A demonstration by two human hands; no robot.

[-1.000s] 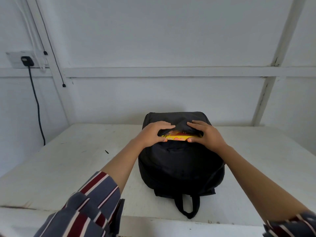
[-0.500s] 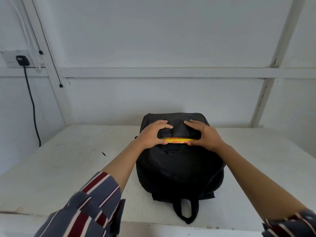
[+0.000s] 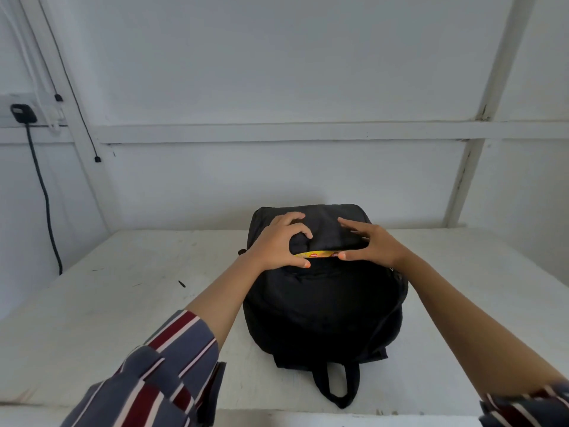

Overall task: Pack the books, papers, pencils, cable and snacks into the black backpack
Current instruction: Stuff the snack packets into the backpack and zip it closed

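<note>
A white table (image 3: pixel 123 303) carries the black backpack (image 3: pixel 323 303), which lies flat with its carry loop toward the person. Both hands rest on its far end. The left hand (image 3: pixel 277 245) curls its fingers and thumb round a fold of the black fabric at the pocket's edge. The right hand (image 3: pixel 372 245) lies just beside it, fingers straight and spread flat on the cloth, thumb at the opening. Between the two thumbs a thin strip of a yellow snack packet (image 3: pixel 317 254) shows in the slit, mostly hidden inside.
</note>
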